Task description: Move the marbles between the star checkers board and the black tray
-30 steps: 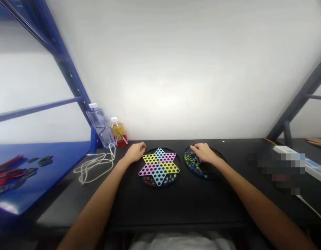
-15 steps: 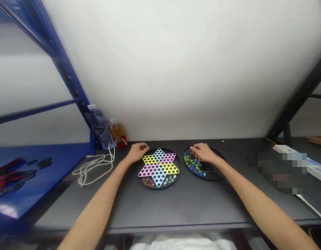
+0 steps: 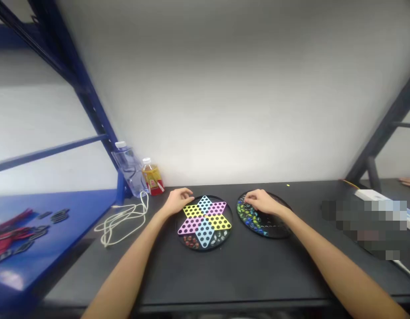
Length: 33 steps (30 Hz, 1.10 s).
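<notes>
Presently, the left hand (image 3: 179, 200), fingers parted and empty, sits beside a multicoloured star-shaped board (image 3: 205, 217); the right hand (image 3: 262, 201) curls over glossy blue-green marbles (image 3: 249, 218), grip unclear.

Your desk (image 3: 241, 274) smooth and matt, the star (image 3: 205, 225) before you smooth, plastic-looking, marbles (image 3: 249, 217) glassy and glossy, tray (image 3: 271, 229) plastic by look, bottle (image 3: 130, 170) clear plastic, your side table (image 3: 81, 208) glossy with glare, frame (image 3: 80, 86) seemingly painted metal, wall (image 3: 231, 110) smooth, matt.
</notes>
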Each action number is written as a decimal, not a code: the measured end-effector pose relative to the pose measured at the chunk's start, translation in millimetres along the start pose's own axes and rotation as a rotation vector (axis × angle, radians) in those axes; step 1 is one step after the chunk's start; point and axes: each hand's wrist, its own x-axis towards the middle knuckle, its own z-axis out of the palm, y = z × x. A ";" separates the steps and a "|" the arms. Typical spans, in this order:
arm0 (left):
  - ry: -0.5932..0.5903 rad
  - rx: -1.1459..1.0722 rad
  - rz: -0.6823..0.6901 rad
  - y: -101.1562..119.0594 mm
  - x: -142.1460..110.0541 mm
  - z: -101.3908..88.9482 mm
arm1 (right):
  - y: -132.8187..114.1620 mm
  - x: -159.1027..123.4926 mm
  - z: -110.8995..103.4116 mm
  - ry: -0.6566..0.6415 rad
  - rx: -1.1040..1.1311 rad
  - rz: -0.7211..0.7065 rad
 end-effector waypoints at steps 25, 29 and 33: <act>-0.056 0.013 0.013 12.0 -3.0 -7.4 | 7.8 -0.1 -4.1 -0.041 0.124 0.005; -0.040 0.026 0.015 12.2 -2.5 -5.9 | 5.1 0.3 -3.9 0.061 0.014 -0.010; -0.131 -0.033 0.017 12.3 -4.3 -13.7 | -10.6 -3.4 -5.0 0.181 -0.192 -0.007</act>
